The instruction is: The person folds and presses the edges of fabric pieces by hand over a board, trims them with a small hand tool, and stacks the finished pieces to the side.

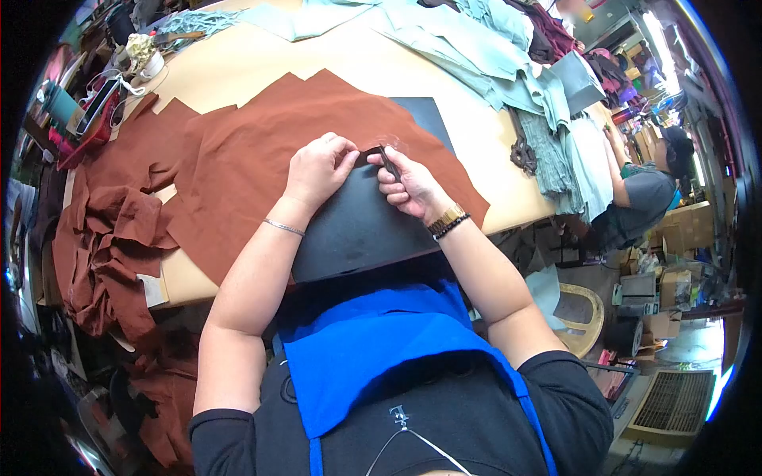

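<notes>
Over a black board (357,226) at the table's near edge, both hands are raised close together. My left hand (321,168) has its thumb and fingertips pinched on one end of a small dark strip (369,152). Closed round a small dark tool (390,164), my right hand (409,186) is at the strip's other end; what kind of tool it is, I cannot tell. Reddish-brown leather (262,151) lies flat behind and left of the hands, partly over the board.
More brown leather (111,238) is bunched at the left. Pale green pieces (460,55) lie along the far side. A white cup (151,66) stands at the back left. Another person (647,190) is at the table's right side, near a yellow chair (583,317).
</notes>
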Demonstrator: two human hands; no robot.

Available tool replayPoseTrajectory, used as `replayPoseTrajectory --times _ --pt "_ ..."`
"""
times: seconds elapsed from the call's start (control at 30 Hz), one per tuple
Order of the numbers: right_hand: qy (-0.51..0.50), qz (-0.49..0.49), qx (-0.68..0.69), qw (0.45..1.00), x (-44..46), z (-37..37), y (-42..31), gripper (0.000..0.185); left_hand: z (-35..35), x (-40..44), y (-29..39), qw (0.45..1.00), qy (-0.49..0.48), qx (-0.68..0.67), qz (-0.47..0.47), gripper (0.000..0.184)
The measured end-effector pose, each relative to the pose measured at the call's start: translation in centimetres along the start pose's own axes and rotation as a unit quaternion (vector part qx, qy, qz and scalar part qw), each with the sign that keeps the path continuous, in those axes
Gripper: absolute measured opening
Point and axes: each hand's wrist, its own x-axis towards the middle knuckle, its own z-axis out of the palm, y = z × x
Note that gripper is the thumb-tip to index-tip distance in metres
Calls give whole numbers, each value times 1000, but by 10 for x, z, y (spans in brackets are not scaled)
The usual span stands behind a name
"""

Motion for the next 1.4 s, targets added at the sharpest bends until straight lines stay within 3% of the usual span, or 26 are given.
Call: replayPoseTrajectory --times 0.27,0.43,0.47,0.6,0.7,0.73,0.77,0.83,0.87,0.9,0.97,1.03,1.1,1.17,1.23,1.27,1.3,1.37,1.4 --pt "-13 -5 -9 1000 -2 5 5 34 -5 0 -5 1000 9 3 19 9" --pt "-15 0 -3 1000 0 -1 4 34 -4 0 2 999 -37 1 -35 13" --pt "-26 -14 2 1000 -7 -4 7 36 -6 1 3 998 -48 -5 -47 15" --pt "120 -180 -159 963 -50 -27 -22 35 -28 7 7 969 -149 -166 -109 28" --pt "277 -259 -396 836 -45 -121 -66 32 -72 17 -5 956 -280 -65 -61 33" --pt "311 -193 -467 805 -48 -144 -82 32 -88 18 -9 958 -282 40 32 41" --pt "340 -128 -532 765 -51 -163 -96 33 -105 21 -9 940 -327 88 42 65" --pt "414 -236 -702 529 -43 -221 -95 36 -122 14 -39 870 -337 244 264 94" --pt "441 -279 -758 391 -37 -235 -91 37 -121 9 -53 868 -375 220 242 100" --pt "420 -340 -729 419 -40 -217 -91 35 -117 5 -64 863 -411 195 219 107" --pt "372 -453 -661 469 -54 -136 -87 32 -107 6 -58 893 -379 196 143 106" --pt "284 -485 -585 585 -44 -90 -59 36 -64 16 -69 932 -254 257 24 104" --pt "192 -419 -652 602 -58 -25 -30 49 -23 42 -62 935 -113 280 -186 97" --pt "173 -339 -750 542 -60 5 5 62 8 66 -70 946 86 105 -293 91" --pt "192 -395 -762 476 -58 0 29 71 8 71 -52 962 69 38 -262 88" --pt "200 -383 -758 488 -57 -9 29 70 7 70 -44 967 59 4 -250 86" --pt "220 -314 -756 531 -69 -5 17 65 -4 67 -47 976 -59 61 -200 91" --pt "207 -363 -692 588 -57 -53 8 53 -29 42 -44 960 -197 177 -89 95" --pt "181 -370 -653 635 -60 -63 -3 47 -36 28 -44 952 -205 212 -80 99"
